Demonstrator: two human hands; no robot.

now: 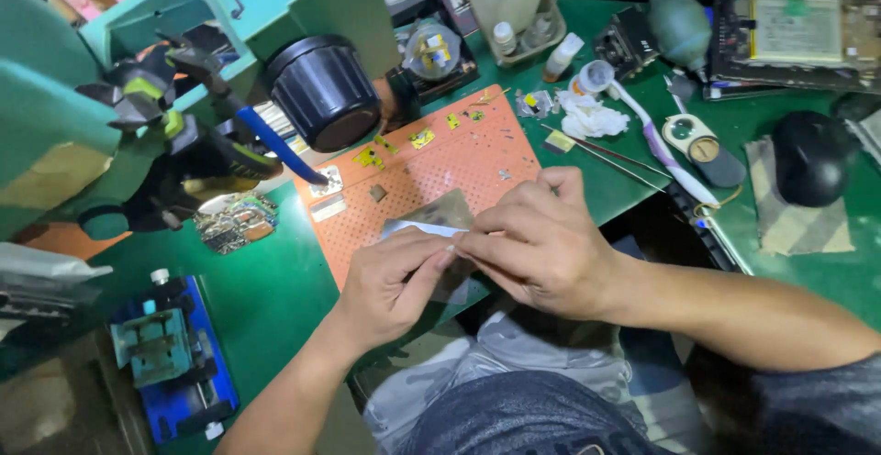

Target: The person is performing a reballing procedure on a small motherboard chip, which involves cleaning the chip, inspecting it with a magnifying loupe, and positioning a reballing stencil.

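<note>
Low in the middle of the frame, both hands meet over the orange perforated mat (477, 157). The left hand (390, 281) and right hand (541, 244) pinch a thin, shiny sheet (431, 218) between closed fingertips. Tweezers (606, 154) lie just right of the mat.

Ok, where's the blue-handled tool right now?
In the head view the blue-handled tool lies at the left, its tip touching the orange mat's left edge, just below the black microscope eyepiece.

Black microscope eyepiece (323, 93) looming over the green table (275, 290), blue vise (174, 354) sitting left, white tissue (587, 117) lying beside tweezers (606, 154), black mouse (812, 157) resting right.
</note>
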